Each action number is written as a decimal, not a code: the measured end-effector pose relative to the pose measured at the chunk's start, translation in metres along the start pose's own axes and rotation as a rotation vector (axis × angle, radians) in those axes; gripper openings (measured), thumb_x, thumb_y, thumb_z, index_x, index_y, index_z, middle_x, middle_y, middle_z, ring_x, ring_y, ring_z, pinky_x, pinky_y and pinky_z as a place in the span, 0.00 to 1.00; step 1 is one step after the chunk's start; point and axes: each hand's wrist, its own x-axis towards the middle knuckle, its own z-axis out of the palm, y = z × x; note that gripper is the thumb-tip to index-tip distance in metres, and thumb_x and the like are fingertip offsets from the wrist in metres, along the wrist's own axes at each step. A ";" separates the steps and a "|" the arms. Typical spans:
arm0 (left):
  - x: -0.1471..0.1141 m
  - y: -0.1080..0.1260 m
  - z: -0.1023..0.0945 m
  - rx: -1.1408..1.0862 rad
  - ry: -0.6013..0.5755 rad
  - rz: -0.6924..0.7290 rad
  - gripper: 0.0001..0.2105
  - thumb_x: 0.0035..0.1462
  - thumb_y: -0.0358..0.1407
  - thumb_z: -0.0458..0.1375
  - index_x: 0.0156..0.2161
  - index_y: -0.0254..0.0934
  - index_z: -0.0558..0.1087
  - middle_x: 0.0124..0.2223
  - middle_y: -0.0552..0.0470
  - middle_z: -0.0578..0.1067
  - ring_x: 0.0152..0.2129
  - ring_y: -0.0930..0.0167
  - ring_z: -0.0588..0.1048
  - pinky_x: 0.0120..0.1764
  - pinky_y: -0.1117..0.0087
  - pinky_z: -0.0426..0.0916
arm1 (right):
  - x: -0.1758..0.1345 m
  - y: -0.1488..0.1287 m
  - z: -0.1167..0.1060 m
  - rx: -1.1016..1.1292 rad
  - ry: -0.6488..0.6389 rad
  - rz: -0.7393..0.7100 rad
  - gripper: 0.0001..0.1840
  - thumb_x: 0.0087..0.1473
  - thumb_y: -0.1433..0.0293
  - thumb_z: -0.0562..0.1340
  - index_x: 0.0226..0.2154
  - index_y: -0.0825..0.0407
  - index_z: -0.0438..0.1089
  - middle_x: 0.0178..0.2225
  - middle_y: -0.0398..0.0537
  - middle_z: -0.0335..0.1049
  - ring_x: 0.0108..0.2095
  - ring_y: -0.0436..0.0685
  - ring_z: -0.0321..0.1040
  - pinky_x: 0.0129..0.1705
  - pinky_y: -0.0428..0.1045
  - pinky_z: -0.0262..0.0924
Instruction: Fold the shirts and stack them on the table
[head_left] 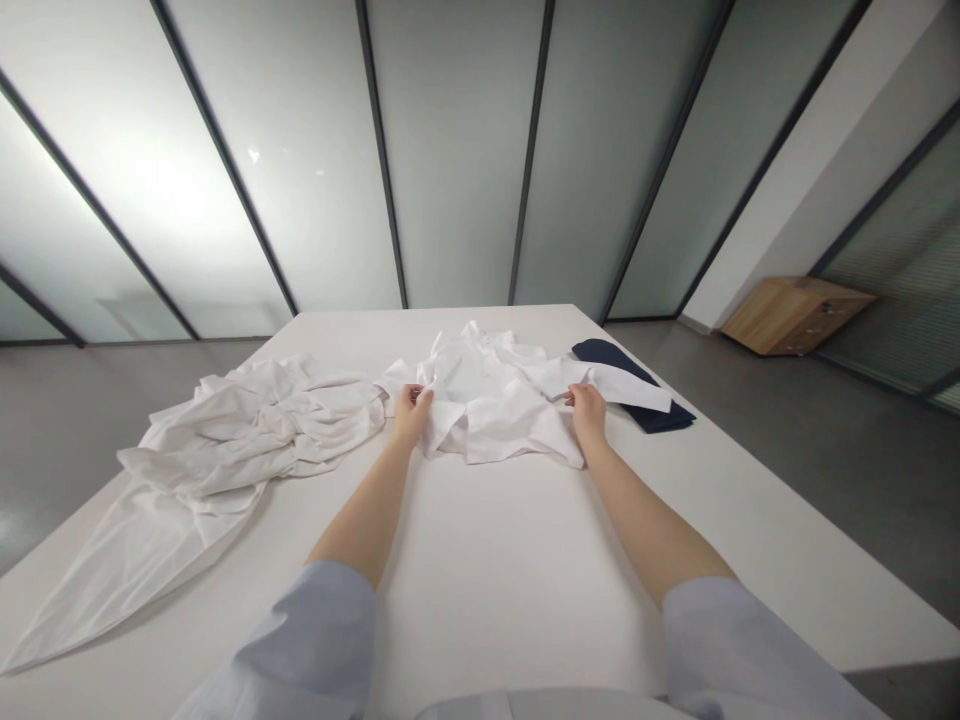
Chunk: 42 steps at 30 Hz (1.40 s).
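A white shirt [502,425] lies loosely spread and wrinkled on the white table, with one sleeve stretched out to the right. On its left side, my left hand [412,408] is closed with fingers pinching the fabric. Across from it, my right hand [587,408] grips the shirt's right side near the sleeve, fingers curled together. The cloth between both hands rests in uneven folds. Part of the sleeve overlaps a folded dark navy cloth [664,420] at the right.
A crumpled heap of white fabric [255,430] covers the table's left side, its tail running toward the near left edge. The white table [510,570] ends before frosted glass panels [457,150]. A wooden cabinet [780,315] stands on the floor at right.
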 end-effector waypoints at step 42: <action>-0.021 0.011 0.011 0.690 -0.364 0.262 0.12 0.52 0.32 0.53 0.41 0.35 0.74 0.39 0.47 0.77 0.39 0.66 0.74 0.45 0.65 0.67 | -0.039 -0.021 0.021 -1.196 -0.552 -0.452 0.17 0.60 0.64 0.54 0.48 0.53 0.71 0.52 0.58 0.69 0.55 0.64 0.59 0.56 0.58 0.48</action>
